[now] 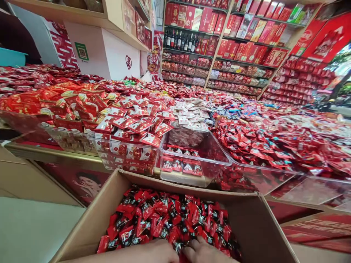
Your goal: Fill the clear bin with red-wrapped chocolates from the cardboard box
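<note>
A large cardboard box [255, 219] stands before me, with a heap of red-and-black wrapped candies [167, 212] inside. My left hand [161, 250] reaches into the near part of the heap; its fingertips are hidden, so I cannot tell how far they are closed. Close beside it, my right hand [201, 250] presses into the candies with bent fingers slightly apart, and no candy shows clearly gripped. Just beyond the box is a clear plastic bin [203, 175] holding a low layer of similar red wrapped candies at its left side.
Heaped clear bins flank that bin: red-and-white packets [137, 120] on the left, red packets [249, 142] on the right. White packets [192, 111] lie behind. Shelves [189, 54] with boxes and bottles stand at the back. Pale floor [33, 226] shows at lower left.
</note>
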Available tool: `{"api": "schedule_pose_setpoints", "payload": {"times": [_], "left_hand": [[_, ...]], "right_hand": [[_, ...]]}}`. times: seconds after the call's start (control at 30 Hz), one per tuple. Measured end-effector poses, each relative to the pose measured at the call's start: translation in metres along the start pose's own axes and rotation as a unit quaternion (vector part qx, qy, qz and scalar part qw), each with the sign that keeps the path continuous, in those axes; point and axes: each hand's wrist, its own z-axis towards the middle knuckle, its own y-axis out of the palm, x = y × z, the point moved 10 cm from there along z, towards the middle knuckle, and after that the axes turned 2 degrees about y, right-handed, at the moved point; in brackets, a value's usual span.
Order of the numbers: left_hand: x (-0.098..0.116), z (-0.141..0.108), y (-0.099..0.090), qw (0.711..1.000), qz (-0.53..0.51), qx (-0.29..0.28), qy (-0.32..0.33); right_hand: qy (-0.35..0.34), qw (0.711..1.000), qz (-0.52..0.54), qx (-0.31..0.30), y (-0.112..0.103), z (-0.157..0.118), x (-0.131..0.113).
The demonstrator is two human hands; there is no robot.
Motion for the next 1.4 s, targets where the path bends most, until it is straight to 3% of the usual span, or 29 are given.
{"api": "schedule_pose_setpoints", "payload": {"times": [0.1,0.23,0.33,0.43,0.53,0.63,0.73,0.83,1.03,1.13,1.3,1.4], "left_hand": [[-0.008,-0.002,-0.018,0.995,-0.061,0.045,-0.068],[-0.011,-0.001,-0.055,0.979,-0.131,0.11,-0.109],[-0.01,0.002,-0.078,0.968,-0.181,0.144,-0.093],[-0.008,0.003,-0.089,0.95,-0.264,0.151,-0.077],[0.001,0.002,-0.092,0.928,-0.343,0.138,-0.052],[0.009,0.002,-0.09,0.911,-0.395,0.113,-0.034],[0.016,0.003,-0.081,0.893,-0.444,0.075,-0.015],[0.022,0.004,-0.074,0.882,-0.468,0.052,-0.001],[0.033,0.002,-0.084,0.889,-0.444,0.11,0.016],[0.033,0.001,-0.087,0.898,-0.42,0.13,0.001],[0.032,0.001,-0.084,0.898,-0.42,0.134,-0.011],[0.034,0.002,-0.079,0.89,-0.44,0.119,-0.003]], "right_hand": [[0.013,0.998,0.051,-0.045,0.016,0.005,0.005],[0.0,0.996,0.074,-0.046,-0.001,-0.006,0.004],[0.043,0.992,0.117,-0.001,-0.019,-0.01,0.024],[0.038,0.971,0.211,0.109,-0.053,-0.017,0.04],[0.031,0.921,0.321,0.221,-0.086,-0.029,0.058],[0.03,0.854,0.454,0.254,-0.095,-0.035,0.07],[0.012,0.778,0.579,0.244,-0.093,-0.034,0.07],[0.014,0.72,0.661,0.212,-0.084,-0.029,0.066],[0.0,0.621,0.769,0.155,-0.067,-0.02,0.055],[0.001,0.599,0.785,0.159,-0.066,-0.019,0.056],[-0.008,0.607,0.773,0.186,-0.072,-0.024,0.052],[-0.014,0.613,0.773,0.165,-0.072,-0.025,0.041]]}}
